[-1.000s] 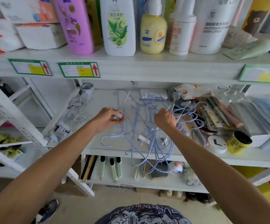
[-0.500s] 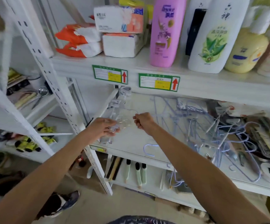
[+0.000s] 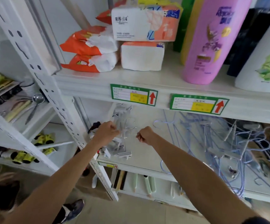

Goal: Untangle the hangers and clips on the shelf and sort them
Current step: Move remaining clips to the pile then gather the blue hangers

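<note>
Your view has swung left since a second ago, and both hands have left the blue hangers (image 3: 219,143) — that tangle now lies well to your right on the shelf (image 3: 147,152). A white upright post (image 3: 63,110) stands just left of the clips (image 3: 119,147). Your left hand (image 3: 106,132) is curled closed on the clip pile; your right hand (image 3: 145,135) is fisted — whether it holds a wire is unclear.

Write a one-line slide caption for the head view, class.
Both fists, left hand and right hand, work at the clear clip pile on the shelf, beside tangled blue hangers.
</note>
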Demonstrator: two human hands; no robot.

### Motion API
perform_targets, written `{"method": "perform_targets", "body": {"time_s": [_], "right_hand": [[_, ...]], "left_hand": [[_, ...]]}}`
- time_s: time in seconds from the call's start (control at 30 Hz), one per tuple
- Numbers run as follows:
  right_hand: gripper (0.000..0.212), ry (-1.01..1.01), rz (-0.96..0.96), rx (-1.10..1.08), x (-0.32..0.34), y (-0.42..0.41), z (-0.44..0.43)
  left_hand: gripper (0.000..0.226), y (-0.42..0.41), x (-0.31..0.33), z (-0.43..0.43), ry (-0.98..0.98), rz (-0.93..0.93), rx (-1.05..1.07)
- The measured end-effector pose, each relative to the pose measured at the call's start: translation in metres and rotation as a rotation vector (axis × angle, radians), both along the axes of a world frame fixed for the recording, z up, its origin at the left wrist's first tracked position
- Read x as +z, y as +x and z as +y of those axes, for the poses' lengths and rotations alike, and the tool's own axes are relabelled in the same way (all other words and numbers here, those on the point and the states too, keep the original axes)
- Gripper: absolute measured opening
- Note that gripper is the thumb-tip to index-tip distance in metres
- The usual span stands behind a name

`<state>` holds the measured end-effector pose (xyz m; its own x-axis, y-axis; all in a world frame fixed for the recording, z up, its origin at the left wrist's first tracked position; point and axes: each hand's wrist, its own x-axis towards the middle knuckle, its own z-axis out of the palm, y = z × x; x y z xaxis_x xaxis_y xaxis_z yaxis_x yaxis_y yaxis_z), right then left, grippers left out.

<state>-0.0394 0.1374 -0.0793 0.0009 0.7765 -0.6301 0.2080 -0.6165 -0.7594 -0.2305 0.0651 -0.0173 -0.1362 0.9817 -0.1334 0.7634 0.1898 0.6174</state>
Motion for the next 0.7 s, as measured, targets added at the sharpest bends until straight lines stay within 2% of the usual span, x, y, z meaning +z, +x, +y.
{"method": "perform_targets", "body": {"time_s": [0.1,0.23,0.33,0.4,0.47,0.57,0.63,0.7], "right_hand": [[0.039,-0.009,0.018,-0.019,-0.008,0.004,-0.002],[0.036,-0.026,0.103,-0.078,-0.015,0.009,-0.001],[0.035,-0.026,0.113,-0.054,-0.014,0.005,-0.002],[0.035,-0.040,0.128,0.026,-0.012,0.004,-0.005],[0.036,-0.050,0.154,0.075,-0.005,0.004,-0.009],[0.032,-0.006,0.216,-0.001,0.004,0.007,-0.005],[0.031,0.024,0.232,-0.069,0.008,0.007,0.002],[0.030,0.037,0.266,-0.128,0.014,0.004,0.007]], "left_hand": [[0.053,-0.005,-0.021,0.014,-0.134,0.026,0.026],[0.053,0.001,-0.043,0.020,-0.230,0.022,-0.013],[0.057,0.003,-0.051,0.025,-0.209,0.034,-0.016],[0.054,0.001,-0.052,0.032,-0.202,-0.013,0.002],[0.037,-0.004,-0.053,0.041,-0.221,-0.088,0.018],[0.018,-0.006,-0.047,0.045,-0.234,-0.116,0.056],[0.022,-0.003,-0.042,0.042,-0.214,-0.095,0.071],[0.038,0.003,-0.044,0.040,-0.193,-0.086,0.084]]}}
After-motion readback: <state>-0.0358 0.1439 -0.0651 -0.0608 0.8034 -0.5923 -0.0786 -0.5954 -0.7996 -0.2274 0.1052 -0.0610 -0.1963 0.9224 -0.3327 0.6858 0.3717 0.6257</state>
